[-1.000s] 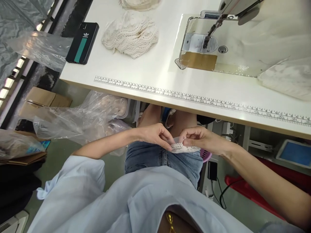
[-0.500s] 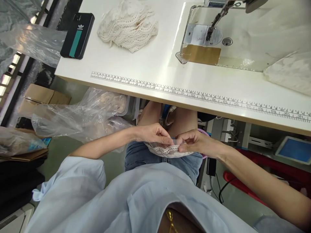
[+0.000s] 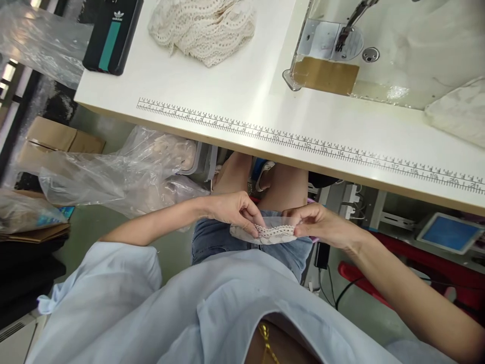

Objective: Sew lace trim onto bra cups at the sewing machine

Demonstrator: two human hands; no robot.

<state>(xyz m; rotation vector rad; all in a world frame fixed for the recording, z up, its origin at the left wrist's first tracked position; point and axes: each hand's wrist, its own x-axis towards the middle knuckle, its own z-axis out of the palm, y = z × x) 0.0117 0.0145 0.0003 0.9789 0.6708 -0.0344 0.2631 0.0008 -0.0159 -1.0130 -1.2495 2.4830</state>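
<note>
Over my lap, a strip of cream lace trim [image 3: 276, 233] with a scalloped, holed edge and sheer fabric stretches between my two hands. My left hand [image 3: 238, 211] pinches its left part between thumb and fingers. At the other end, my right hand [image 3: 316, 222] grips the lace with thumb and forefinger. Part of the trim hangs below my left fingers against my denim shorts [image 3: 215, 240]. On the white table [image 3: 212, 93] ahead lies a folded pile of similar lace [image 3: 204, 33].
A sewing machine's presser foot [image 3: 343, 39] stands at the upper right, with white fabric [image 3: 460, 108] beyond it. A black phone [image 3: 112, 38] rests at the table's left corner. A printed ruler [image 3: 242, 129] runs along the front edge. Plastic bags [image 3: 94, 174] and a cardboard box [image 3: 62, 136] sit at left.
My hands have moved apart, so more of the lace edge shows between them. The view has shifted, with the table sitting higher in the picture.
</note>
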